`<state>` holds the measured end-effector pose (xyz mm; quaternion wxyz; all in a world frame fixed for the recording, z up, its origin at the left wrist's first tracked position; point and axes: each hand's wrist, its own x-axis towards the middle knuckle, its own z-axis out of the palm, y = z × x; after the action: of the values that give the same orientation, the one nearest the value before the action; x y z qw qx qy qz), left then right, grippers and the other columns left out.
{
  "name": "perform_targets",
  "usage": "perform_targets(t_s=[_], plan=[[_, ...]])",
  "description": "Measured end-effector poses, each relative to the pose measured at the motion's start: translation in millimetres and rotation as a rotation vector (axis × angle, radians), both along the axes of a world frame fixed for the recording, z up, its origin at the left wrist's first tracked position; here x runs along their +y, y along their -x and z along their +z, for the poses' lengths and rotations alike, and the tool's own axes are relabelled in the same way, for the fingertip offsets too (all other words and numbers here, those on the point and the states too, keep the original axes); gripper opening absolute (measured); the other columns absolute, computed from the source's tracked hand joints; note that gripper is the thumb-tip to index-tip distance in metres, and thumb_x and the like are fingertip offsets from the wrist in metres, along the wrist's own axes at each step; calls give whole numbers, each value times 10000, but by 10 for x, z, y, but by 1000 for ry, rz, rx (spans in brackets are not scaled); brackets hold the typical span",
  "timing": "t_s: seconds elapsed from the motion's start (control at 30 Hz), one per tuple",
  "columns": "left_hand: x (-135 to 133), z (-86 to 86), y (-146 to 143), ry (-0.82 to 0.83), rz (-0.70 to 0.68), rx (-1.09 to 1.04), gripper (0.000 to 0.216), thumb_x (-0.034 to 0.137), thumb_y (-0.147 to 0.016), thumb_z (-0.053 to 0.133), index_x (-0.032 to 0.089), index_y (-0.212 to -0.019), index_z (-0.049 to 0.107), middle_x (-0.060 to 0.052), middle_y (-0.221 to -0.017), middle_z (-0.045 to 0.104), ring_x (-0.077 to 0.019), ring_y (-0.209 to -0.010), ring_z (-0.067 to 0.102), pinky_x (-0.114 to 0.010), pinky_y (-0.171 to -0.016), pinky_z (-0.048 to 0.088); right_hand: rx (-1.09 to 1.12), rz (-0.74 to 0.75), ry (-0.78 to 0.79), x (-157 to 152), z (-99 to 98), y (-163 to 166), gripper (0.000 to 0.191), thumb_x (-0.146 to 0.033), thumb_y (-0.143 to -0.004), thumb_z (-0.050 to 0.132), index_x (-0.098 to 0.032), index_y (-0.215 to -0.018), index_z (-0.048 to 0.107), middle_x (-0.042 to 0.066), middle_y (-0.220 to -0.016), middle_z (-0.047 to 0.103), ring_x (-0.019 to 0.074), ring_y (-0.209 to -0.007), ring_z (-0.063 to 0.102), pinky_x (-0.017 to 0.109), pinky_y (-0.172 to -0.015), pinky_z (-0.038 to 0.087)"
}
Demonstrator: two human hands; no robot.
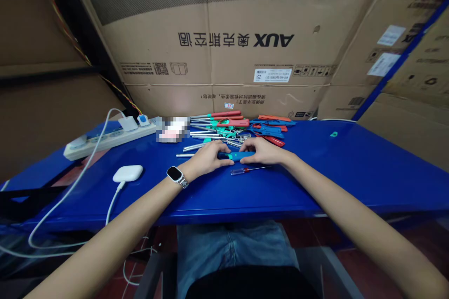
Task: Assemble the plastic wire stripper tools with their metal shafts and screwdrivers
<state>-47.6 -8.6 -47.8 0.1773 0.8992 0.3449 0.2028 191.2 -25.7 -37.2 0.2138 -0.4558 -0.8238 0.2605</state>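
Note:
A blue long-nose lighter [242,155] with a green trigger lies sideways between my hands, low over the table. My left hand [211,156], with a watch [175,174] on its wrist, grips the lighter near its trigger end. At the other end of the handle, my right hand [263,151] closes its thumb and fingers on it. Just in front of the lighter lies a screwdriver [240,171] with a clear, reddish handle, its shaft pointing right. Behind my hands are piled metal lighter tubes [201,135], red lighter handles [233,122] and blue handle shells [268,130].
On the blue table [333,173], a small green part [334,134] lies to the right. Leftward are a white charging case [128,173] with its cable and a power strip [112,139] with plugs. A large cardboard box [224,56] walls off the back.

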Motion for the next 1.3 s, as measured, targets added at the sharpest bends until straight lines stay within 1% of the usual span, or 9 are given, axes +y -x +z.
perform_targets(t_s=[0.23,0.33,0.43,0.53,0.6,0.73,0.83,1.13,1.3], plan=[[-75,29,6,-135,8,60,423,547,-878,637,212,-1136,656,-96,-1146,645,-297,-1114,571,-424,-951,427,-54,47,-28,-20,40,-17,239,-378,-765,740,-179,-889,696,4,-781,664,160,-701,563,267,-620,404],[-106,118,27,-241,82,-69,394,543,-895,604,204,-1093,631,-87,-1127,644,-275,-1087,568,-413,-952,423,9,64,-36,-34,52,-14,258,-406,-785,717,-182,-909,688,10,-824,691,175,-749,603,277,-664,442],[-119,223,90,-378,228,-253,353,497,-951,499,201,-781,590,-47,-821,633,-213,-856,577,-349,-829,445,131,33,39,-45,68,-15,312,-454,-793,698,-179,-936,656,15,-844,691,157,-663,617,282,-632,468],[-129,277,155,-392,360,-407,549,509,-973,408,206,-516,396,-7,-526,448,-147,-568,449,-300,-620,392,239,-36,86,-40,80,-26,373,-490,-786,693,-175,-975,630,37,-898,682,128,-568,590,279,-570,465],[-129,276,163,-284,383,-458,610,554,-964,405,199,-468,408,7,-454,392,-120,-476,378,-288,-526,327,289,-82,62,-29,79,-29,401,-499,-785,693,-169,-1001,617,48,-919,675,119,-562,570,274,-554,454],[-87,211,81,159,335,-448,637,683,-921,415,157,-630,628,-3,-467,531,-120,-434,481,-253,-469,357,345,-104,24,-33,47,22,413,-512,-796,683,-168,-1009,600,29,-862,649,118,-591,527,261,-546,424],[-30,158,-9,413,369,-548,643,729,-878,450,149,-637,590,-48,-540,610,-130,-444,541,-234,-415,382,347,-62,-5,-81,5,121,369,-495,-825,666,-174,-983,576,7,-818,617,123,-638,519,260,-586,409],[-29,207,-127,694,304,-1040,398,509,-807,683,113,-771,694,-59,-733,705,-145,-660,633,-234,-625,496,337,-52,51,-260,-37,456,363,-536,-857,620,-214,-908,459,-72,-646,467,93,-533,382,227,-519,287],[-34,247,-136,782,286,-1167,361,467,-854,671,108,-837,690,-86,-795,738,-191,-755,676,-271,-705,502,376,15,104,-250,-22,495,535,-677,-930,387,-201,-692,443,-51,-565,392,94,-513,333,247,-509,254]])
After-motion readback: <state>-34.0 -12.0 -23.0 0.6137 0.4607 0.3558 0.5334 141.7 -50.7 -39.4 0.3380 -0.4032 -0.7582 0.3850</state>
